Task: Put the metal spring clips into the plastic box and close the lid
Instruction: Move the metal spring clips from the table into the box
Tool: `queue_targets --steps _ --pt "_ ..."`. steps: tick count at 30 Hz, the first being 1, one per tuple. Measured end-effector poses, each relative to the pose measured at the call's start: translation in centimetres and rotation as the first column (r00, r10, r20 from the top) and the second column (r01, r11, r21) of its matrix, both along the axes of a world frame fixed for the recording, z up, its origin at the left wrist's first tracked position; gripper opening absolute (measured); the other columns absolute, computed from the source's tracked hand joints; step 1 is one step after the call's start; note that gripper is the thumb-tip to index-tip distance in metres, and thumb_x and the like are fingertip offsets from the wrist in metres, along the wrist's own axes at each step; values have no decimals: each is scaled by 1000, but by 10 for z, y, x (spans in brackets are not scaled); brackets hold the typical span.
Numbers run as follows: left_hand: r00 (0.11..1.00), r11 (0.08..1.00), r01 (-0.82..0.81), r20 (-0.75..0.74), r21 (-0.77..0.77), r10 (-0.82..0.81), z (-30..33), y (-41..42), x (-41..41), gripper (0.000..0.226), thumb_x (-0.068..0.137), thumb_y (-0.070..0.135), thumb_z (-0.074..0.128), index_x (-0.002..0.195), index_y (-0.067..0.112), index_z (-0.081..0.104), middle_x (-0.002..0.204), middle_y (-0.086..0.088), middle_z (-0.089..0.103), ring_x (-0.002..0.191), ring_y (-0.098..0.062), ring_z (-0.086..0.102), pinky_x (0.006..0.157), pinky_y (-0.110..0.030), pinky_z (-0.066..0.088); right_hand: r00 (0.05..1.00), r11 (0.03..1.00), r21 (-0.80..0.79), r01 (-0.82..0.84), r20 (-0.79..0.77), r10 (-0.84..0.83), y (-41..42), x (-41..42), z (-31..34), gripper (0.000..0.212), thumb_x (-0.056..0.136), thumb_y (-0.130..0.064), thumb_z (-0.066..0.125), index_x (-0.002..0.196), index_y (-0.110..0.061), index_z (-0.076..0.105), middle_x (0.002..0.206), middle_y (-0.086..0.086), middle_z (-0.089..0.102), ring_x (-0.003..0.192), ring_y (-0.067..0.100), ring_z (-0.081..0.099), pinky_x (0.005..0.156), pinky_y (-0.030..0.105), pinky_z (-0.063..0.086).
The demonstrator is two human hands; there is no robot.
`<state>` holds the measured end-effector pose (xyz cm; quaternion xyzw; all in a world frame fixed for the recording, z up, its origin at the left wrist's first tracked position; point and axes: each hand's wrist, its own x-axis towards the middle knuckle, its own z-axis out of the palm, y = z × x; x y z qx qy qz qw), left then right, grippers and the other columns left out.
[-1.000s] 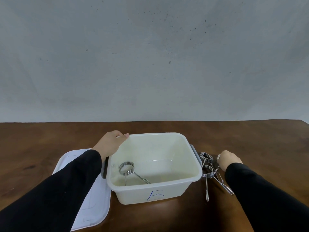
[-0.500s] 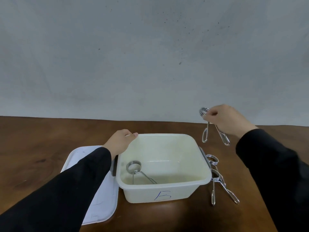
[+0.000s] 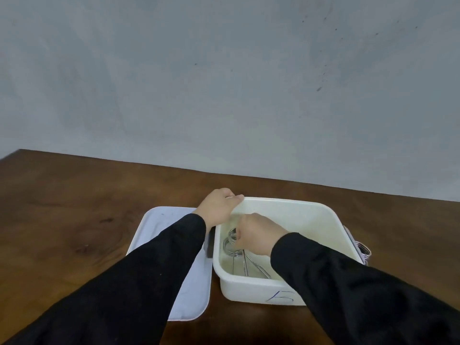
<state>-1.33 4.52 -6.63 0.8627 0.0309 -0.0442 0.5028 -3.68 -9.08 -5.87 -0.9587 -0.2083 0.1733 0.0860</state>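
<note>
— Where were the clips?
— Two clips [image 3: 235,247] were seen inside the box [image 3: 323,215]; one seemed pinched by the right hand [image 3: 258,234]; the rim was gripped by the left hand [image 3: 219,205].

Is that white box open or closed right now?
Open. The box has no cover on; its lid lies flat on the table beside it.
</note>
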Motion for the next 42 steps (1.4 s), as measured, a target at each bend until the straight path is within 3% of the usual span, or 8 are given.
queue_targets --steps 5,9,14,24,29,34,39,42 --pt "1000 999 8 -15 -38 -8 -3 1 2 38 97 44 54 97 7 64 97 -3 64 94 -21 59 71 -29 42 998 999 -35 -20 59 22 16 9 -22 20 94 -19 61 112 -12 64 67 -5 47 61 17 50 62 28 40" --pt "1000 999 3 -30 -44 -4 -4 0 3 30 98 43 53 80 18 54 80 5 54 83 -17 52 72 -30 39 999 998 -64 -13 41 16 21 11 -37 18 94 -20 62 110 -12 66 76 0 54 72 23 54 72 31 45" --pt "1000 1000 -4 -27 -17 4 -1 -3 2 40 98 44 52 102 6 63 112 -7 65 105 -24 59 79 -30 41 1000 999 -41 16 -10 -16 17 11 -41 14 90 -24 67 98 -13 68 82 4 61 72 23 57 80 35 55" --pt "1000 1000 -15 -7 14 15 -1 -3 3 37 97 43 55 96 7 62 108 -4 63 96 -20 57 72 -30 40 999 997 71 -11 49 7 -1 6 -9 19 95 -34 60 87 -17 60 75 1 60 70 23 57 62 31 43" --pt "1000 999 -17 -11 37 18 3 -4 0 40 96 45 56 90 5 61 79 0 54 66 -16 46 57 -28 35 962 955 274 117 206 -177 -46 15 24 39 96 -38 55 70 -10 61 66 11 64 60 29 56 60 36 49" --pt "1000 996 -8 -13 83 10 3 -4 0 44 97 47 54 104 6 65 86 -2 59 71 -15 50 59 -26 37 813 780 500 377 224 -537 -147 36 63 42 96 -45 53 77 -11 67 78 13 71 73 34 68 70 45 58" --pt "1000 992 -11 -13 123 13 2 -4 3 42 97 49 54 104 9 67 96 -6 65 83 -21 57 65 -29 40 728 725 177 666 55 -683 -251 32 41 37 98 -43 56 103 -9 68 73 6 68 57 22 64 63 32 58" --pt "999 995 -19 -37 99 23 1 -4 3 42 95 50 56 97 10 67 85 -5 61 71 -19 51 60 -31 37 744 745 -51 665 -51 -667 -267 12 10 42 98 -41 59 122 -7 61 95 5 65 59 11 53 63 25 47"
